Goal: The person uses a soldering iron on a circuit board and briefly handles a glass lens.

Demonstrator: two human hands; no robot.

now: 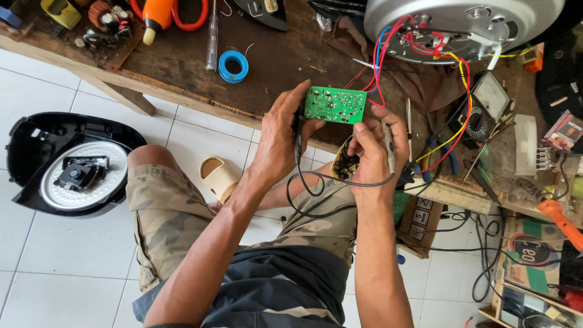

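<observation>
The left hand is pinching the left edge of a green circuit board and also gripping a black probe, while the right hand is steadying the board's lower right corner with its thumb and closing around a second probe, so the board is sitting flat toward the eyes. The board is hanging just off the front edge of the wooden workbench, tethered by red and blue wires to the upturned cooker base, leaving little slack; open room is lying over the lap and white tiled floor.
</observation>
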